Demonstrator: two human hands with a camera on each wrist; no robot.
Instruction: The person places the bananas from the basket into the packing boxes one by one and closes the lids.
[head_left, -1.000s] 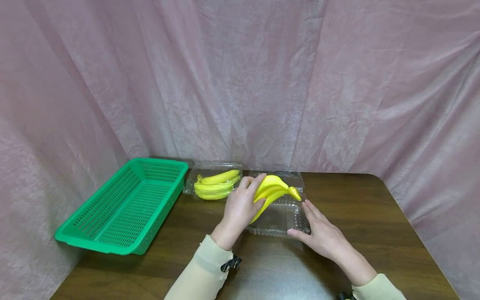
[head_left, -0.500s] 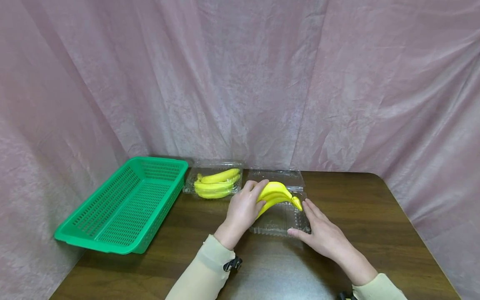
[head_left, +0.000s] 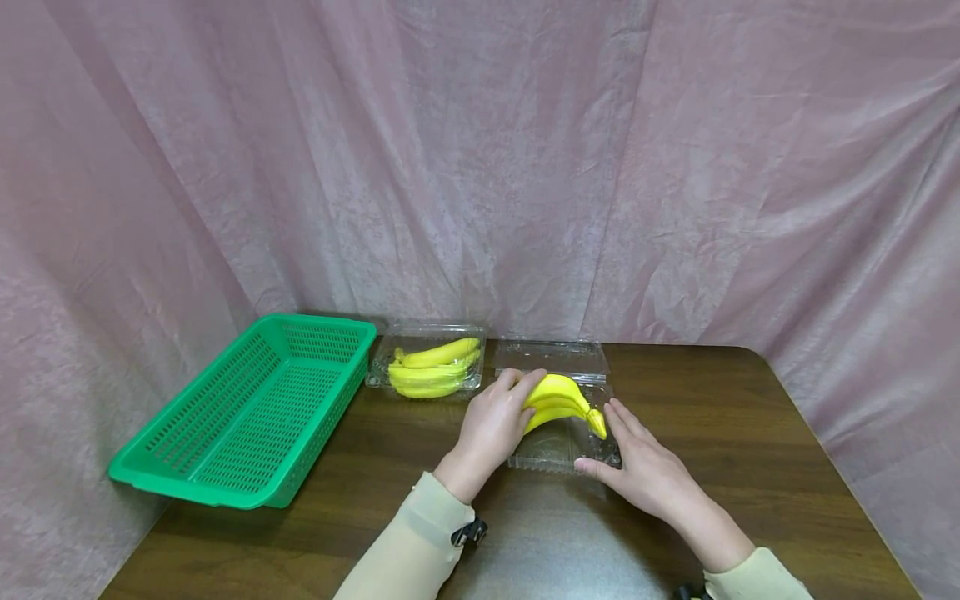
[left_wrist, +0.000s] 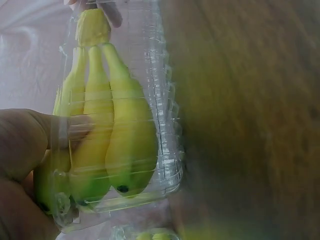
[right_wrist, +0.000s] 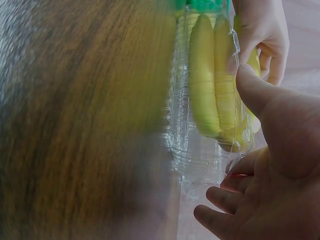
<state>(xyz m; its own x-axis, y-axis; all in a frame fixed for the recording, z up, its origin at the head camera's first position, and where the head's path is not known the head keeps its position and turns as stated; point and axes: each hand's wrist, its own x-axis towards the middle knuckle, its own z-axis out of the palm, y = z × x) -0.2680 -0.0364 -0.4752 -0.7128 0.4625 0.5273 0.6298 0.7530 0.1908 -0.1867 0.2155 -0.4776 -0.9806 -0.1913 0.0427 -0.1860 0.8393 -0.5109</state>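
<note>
In the head view my left hand point(head_left: 491, 425) grips a bunch of yellow bananas point(head_left: 558, 400), its stem end pointing right and down. The bunch is inside the base of a clear plastic clamshell box point(head_left: 555, 463), whose lid point(head_left: 551, 358) lies folded back. Seen through the box wall in the left wrist view, the bananas point(left_wrist: 97, 110) have greenish tips and my left thumb lies across them. My right hand point(head_left: 648, 471) is at the box's right end, thumb at the front corner and fingers extended along the side. The right wrist view shows this thumb point(right_wrist: 255, 92) at the rim.
Left of this box stands another clear box point(head_left: 427, 335) with bananas point(head_left: 431, 371) in it, its lid closed. A green perforated basket point(head_left: 315, 417) is at the left of the wooden table point(head_left: 720, 417). A pink curtain point(head_left: 480, 167) hangs behind.
My left hand has lowered the banana bunch and moved it slightly right, its stem now lower in the box. My right hand has stayed at the box's right end.
</note>
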